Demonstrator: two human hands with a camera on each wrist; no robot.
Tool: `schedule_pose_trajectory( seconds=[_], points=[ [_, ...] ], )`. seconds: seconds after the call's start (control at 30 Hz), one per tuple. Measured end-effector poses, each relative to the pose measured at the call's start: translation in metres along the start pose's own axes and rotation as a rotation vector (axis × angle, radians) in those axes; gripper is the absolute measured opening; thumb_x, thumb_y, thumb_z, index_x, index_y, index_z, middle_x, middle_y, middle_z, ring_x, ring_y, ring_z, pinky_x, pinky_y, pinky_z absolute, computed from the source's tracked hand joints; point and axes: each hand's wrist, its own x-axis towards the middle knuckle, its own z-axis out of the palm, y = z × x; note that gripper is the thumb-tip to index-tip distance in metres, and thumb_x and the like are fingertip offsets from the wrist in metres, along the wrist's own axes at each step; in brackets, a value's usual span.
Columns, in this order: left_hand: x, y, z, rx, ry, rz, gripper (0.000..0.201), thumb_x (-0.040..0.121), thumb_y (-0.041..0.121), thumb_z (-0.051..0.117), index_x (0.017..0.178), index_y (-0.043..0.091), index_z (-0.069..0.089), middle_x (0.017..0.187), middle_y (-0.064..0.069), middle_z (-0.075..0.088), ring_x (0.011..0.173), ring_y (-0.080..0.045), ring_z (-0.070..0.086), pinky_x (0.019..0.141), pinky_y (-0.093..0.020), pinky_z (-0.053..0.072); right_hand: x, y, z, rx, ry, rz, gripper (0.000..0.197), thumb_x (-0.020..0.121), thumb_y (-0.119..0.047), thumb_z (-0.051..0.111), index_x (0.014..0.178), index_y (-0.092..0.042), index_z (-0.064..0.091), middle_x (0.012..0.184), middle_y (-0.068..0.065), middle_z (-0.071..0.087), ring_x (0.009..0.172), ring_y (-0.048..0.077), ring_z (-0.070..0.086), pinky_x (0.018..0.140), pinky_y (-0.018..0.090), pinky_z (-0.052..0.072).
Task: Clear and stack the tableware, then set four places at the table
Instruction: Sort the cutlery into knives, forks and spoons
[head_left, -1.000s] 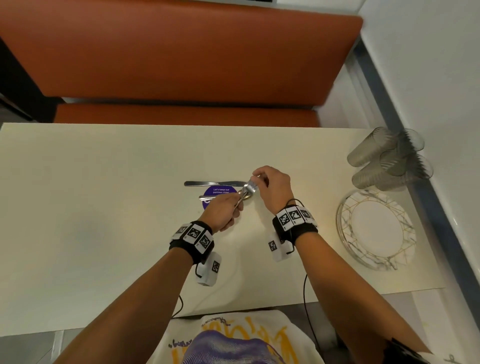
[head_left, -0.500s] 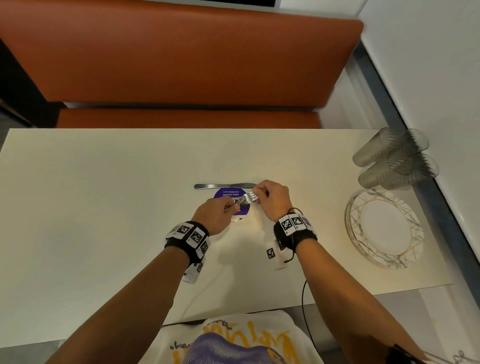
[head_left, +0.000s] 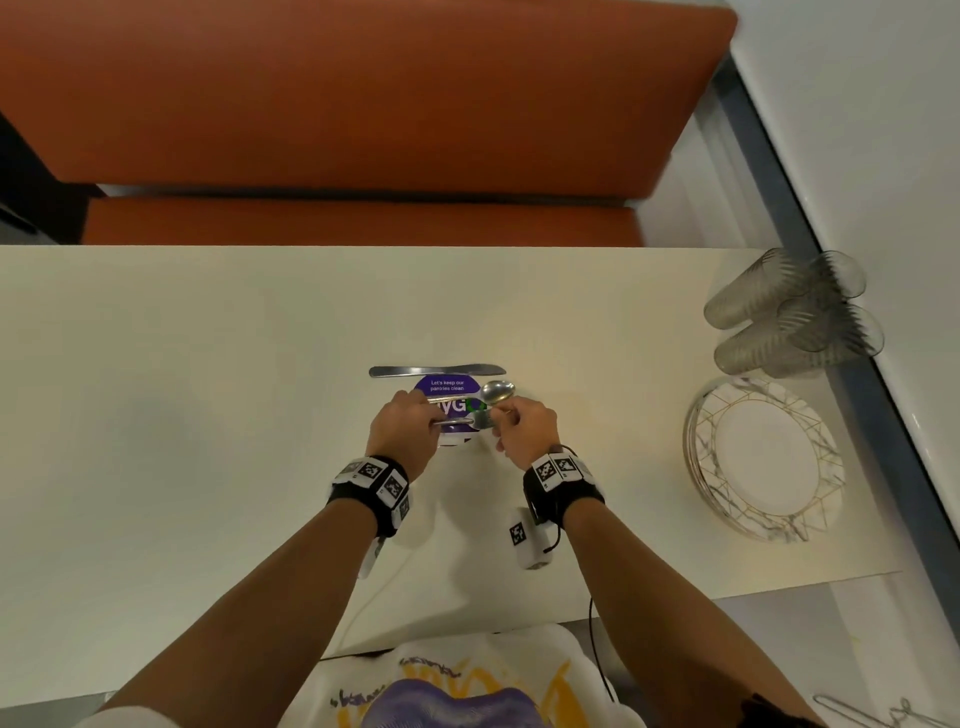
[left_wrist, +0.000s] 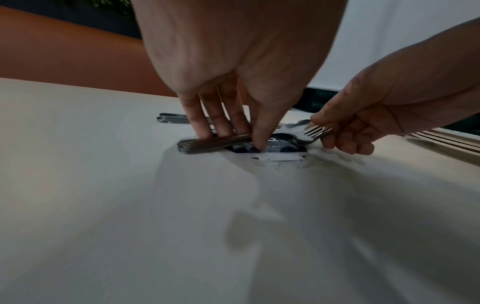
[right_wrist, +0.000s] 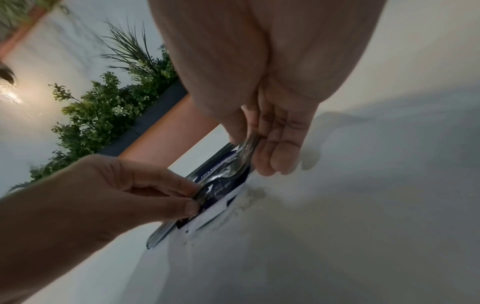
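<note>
Head view: forks (head_left: 470, 422) pinched between both hands (head_left: 402, 434).

The head camera looks steeply down from above onto the cream rectangular tabletop (head_left: 218, 395), facing the orange padded bench (head_left: 363, 104) beyond both hands. The left wrist camera sits low and close behind the left hand (left_wrist: 233, 61), looking along its fingers towards the bench. The right wrist camera, equally close behind the right hand (right_wrist: 259, 72), is rolled sideways, so the table tilts. All three share the round purple printed sticker (head_left: 447, 385) between the hands.
</note>
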Motion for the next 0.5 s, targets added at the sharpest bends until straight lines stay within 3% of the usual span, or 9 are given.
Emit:
schedule_pose_trajectory(
  seconds=[0.17,0.33,0.5],
  points=[
    [0.0023,0.0014,0.0047,-0.063,0.049,-0.023,0.013,0.088,0.011,0.077,0.101,0.014,0.080,0.100,-0.005,0.072,0.093,-0.028,0.062,0.075,-0.040,0.056,0.0059,0.0067,0.0005,0.022,-0.001,0.037,0.017,0.096,-0.009,0.058,0.104,-0.008,0.073,0.079,0.009,0.074,0.060,0.025,0.072,0.063,0.038,0.063],
    [0.0011,0.0014,0.0090,-0.093,0.046,-0.061,0.014,0.090,0.011,0.074,0.102,0.015,0.080,0.099,-0.003,0.073,0.095,-0.027,0.059,0.082,-0.042,0.054,0.0024,0.0056,-0.0011,0.152,0.030,0.106,0.017,0.090,-0.006,0.066,0.107,-0.009,0.067,0.084,0.012,0.075,0.057,0.023,0.072,0.056,0.034,0.063],
    [0.0007,0.0027,0.0113,-0.115,0.054,-0.091,0.014,0.089,0.009,0.076,0.102,0.013,0.081,0.101,-0.004,0.073,0.097,-0.028,0.059,0.083,-0.041,0.053,-0.0004,0.0078,-0.0039,0.097,0.007,0.058,0.022,0.083,-0.009,0.077,0.103,-0.013,0.068,0.077,0.003,0.076,0.057,0.019,0.073,0.063,0.034,0.064]
  ],
)
